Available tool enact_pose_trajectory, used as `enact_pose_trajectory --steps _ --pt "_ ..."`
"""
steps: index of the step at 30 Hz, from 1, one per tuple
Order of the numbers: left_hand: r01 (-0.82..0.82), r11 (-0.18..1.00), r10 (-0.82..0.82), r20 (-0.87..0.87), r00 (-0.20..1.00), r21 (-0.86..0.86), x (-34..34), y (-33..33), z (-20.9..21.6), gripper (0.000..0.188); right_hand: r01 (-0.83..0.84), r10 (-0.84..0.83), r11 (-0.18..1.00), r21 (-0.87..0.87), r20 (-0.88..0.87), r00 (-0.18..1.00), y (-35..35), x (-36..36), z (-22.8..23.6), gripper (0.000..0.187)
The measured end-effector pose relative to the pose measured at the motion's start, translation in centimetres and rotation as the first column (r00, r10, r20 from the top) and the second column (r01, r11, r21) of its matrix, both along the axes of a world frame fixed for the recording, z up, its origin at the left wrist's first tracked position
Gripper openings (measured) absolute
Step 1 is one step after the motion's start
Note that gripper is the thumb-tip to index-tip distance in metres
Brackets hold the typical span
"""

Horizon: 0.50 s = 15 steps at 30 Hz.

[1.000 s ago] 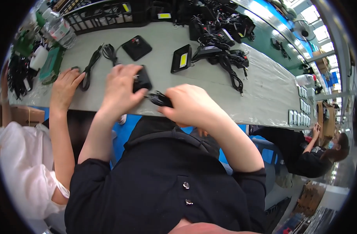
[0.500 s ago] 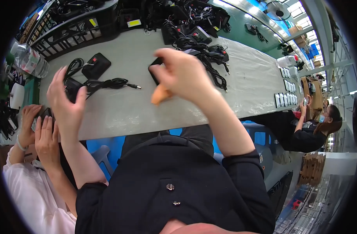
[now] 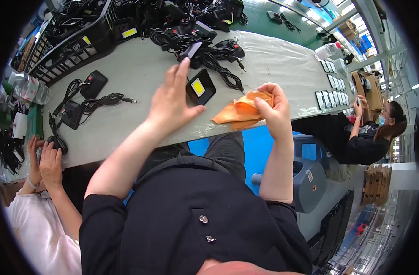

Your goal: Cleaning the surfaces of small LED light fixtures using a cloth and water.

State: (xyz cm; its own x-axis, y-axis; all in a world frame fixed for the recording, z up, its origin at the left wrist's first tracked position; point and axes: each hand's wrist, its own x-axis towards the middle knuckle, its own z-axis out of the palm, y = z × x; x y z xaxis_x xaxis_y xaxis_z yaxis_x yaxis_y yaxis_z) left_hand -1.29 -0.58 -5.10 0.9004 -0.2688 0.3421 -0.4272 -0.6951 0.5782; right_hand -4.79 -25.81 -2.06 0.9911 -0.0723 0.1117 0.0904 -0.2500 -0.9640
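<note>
My right hand (image 3: 278, 111) pinches an orange cloth (image 3: 239, 111) above the front edge of the table, and its loose end hangs to the left. My left hand (image 3: 172, 97) is open, fingers stretched away from me and thumb pointing right. Just right of it lies a black power adapter (image 3: 208, 94) with a yellow label; whether the hand touches it I cannot tell. Beyond the fingertips is a tangled heap of black adapters and cables (image 3: 191, 34). Two more adapters with cords, one black adapter (image 3: 94, 84) behind another (image 3: 72, 114), lie on the left.
A black crate (image 3: 76, 57) full of adapters stands at the back left, near a clear plastic bottle (image 3: 31, 88). Rows of small white-topped pieces (image 3: 332, 99) sit at the table's right end. At the left, a co-worker's hands (image 3: 50, 166) are by a black cord.
My left hand has moved right, from the left adapters to the middle. My right hand has moved right with the cloth, away from the labelled adapter, which now shows fully. The view has shifted.
</note>
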Motion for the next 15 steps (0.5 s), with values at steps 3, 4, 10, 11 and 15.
enact_pose_trajectory --steps 3,4,10,11,15 --pt "0.022 0.994 -0.032 0.086 0.996 0.108 -0.8 -3.0 0.0 0.1 0.041 -0.045 0.972 0.23 0.011 0.999 -1.6 -1.3 0.1 0.022" --pt "0.016 0.986 -0.03 0.083 0.996 0.168 -0.6 -3.6 -0.4 0.094 0.041 -0.045 0.969 0.242 0.014 0.999 -1.9 -1.8 0.2 0.022" --pt "-0.021 0.999 0.016 0.137 0.99 0.031 1.1 -3.1 -0.6 0.075 0.034 -0.041 0.969 0.243 0.024 0.999 -3.7 -4.7 0.1 0.025" --pt "0.0 1.0 -0.004 0.207 0.978 0.019 1.4 -2.0 -0.1 0.072 0.044 -0.054 0.965 0.26 0.031 0.998 -4.0 -5.0 0.0 0.026" --pt "0.045 0.842 0.048 0.157 0.986 -0.537 2.8 1.3 5.5 0.076 0.095 -0.116 0.947 0.307 0.052 0.992 -5.5 -5.5 -0.2 0.03"
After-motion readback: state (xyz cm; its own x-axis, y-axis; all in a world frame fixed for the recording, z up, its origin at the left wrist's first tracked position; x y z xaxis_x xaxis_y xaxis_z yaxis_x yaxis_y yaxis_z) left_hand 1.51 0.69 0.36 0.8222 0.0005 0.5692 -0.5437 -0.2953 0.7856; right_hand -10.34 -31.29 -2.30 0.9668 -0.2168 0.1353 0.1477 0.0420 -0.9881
